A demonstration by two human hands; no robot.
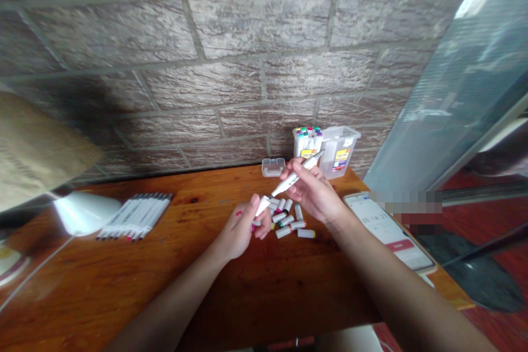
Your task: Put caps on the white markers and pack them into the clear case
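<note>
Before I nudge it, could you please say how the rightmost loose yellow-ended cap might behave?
The yellow-ended cap might roll, as it lies on its side on the wooden table. It seems light, being short and slim. It looks stiff, with straight sides.

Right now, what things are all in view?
Held marker: one, white, right hand
Held cap: one, white, left hand
Loose caps: roughly ten, white with coloured ends, centre
Marker row: about ten, white, left
Tubs: two, clear, centre back; one holds markers
Lid: one, clear, beside tubs
Phone: one, white, right
Rounded object: one, white, left
Cord: one, white, lower left
Dish-like object: one, white, left edge
Paper-like object: one, brown, left
Table: one, orange, below
Wall: one, grey, behind
Panel: one, blue, right
Floor: one, red, lower right
Hands: two, bare, centre
Forearms: two, bare, below
</note>
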